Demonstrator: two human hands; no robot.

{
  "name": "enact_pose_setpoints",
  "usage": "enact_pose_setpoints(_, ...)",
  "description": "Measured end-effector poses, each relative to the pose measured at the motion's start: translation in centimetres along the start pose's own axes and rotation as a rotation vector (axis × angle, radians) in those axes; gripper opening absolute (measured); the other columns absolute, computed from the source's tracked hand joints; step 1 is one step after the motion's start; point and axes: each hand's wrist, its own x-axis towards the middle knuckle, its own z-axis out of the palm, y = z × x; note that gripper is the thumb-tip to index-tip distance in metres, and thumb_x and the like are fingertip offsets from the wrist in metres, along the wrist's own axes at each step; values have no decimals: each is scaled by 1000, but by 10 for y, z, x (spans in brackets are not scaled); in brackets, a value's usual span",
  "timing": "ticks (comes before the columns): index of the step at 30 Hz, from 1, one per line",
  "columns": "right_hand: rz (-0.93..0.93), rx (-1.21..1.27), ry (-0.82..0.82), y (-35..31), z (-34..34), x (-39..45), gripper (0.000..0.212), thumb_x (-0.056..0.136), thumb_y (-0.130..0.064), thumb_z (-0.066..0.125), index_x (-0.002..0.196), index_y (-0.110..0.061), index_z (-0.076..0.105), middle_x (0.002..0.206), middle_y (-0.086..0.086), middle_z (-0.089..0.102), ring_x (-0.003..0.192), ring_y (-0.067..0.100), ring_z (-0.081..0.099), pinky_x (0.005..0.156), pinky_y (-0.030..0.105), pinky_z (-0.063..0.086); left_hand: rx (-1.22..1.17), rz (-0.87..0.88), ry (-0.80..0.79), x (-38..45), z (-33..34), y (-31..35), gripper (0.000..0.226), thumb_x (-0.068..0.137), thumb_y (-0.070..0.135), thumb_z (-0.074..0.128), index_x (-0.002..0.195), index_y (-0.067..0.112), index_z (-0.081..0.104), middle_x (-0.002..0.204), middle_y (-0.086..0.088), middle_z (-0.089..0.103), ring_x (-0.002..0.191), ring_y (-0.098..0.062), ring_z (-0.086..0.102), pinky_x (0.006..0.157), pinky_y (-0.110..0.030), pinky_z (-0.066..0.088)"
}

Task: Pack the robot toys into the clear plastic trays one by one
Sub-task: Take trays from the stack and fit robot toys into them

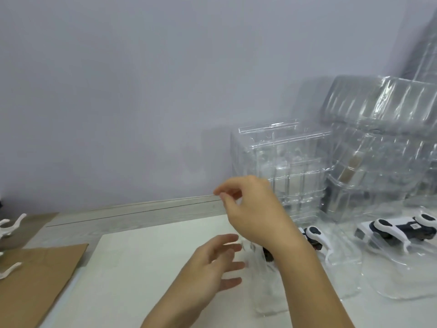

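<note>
Standing against the wall on the right, the big stack of empty clear trays (290, 166) shows that much packing is left. On the white table (146, 256) in front of it lie two clear trays, each already holding a white and black robot toy: the far right one (399, 229) and a nearer one (318, 242), partly hidden behind the right arm. At the left edge, beside a brown cardboard sheet (35, 275), white toy parts (10, 226) wait unpacked. The right hand (253, 209) is raised, its thumb and forefinger pressed together; I cannot tell if they pinch something. The left hand (212, 266) has spread fingers near a clear tray edge (262, 275), holding nothing.
</note>
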Motion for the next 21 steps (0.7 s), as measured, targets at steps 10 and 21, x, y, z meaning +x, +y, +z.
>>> enact_pose_setpoints(10, 44, 157, 306, 11, -13, 4, 25, 93, -13, 54, 104, -29, 69, 81, -16, 65, 78, -1, 61, 69, 13, 49, 37, 0, -226, 13, 22, 6, 44, 104, 1, 36, 139, 21, 54, 122, -14, 64, 84, -31, 72, 74, -34, 57)
enact_pose_setpoints(21, 409, 359, 511, 34, -23, 3, 21, 86, -10, 56, 75, -22, 70, 65, -4, 72, 70, 15, 72, 71, 34, 59, 316, 108, -274, 26, 32, 19, 46, 97, 4, 41, 134, 25, 59, 112, -2, 71, 91, -21, 73, 78, -33, 60)
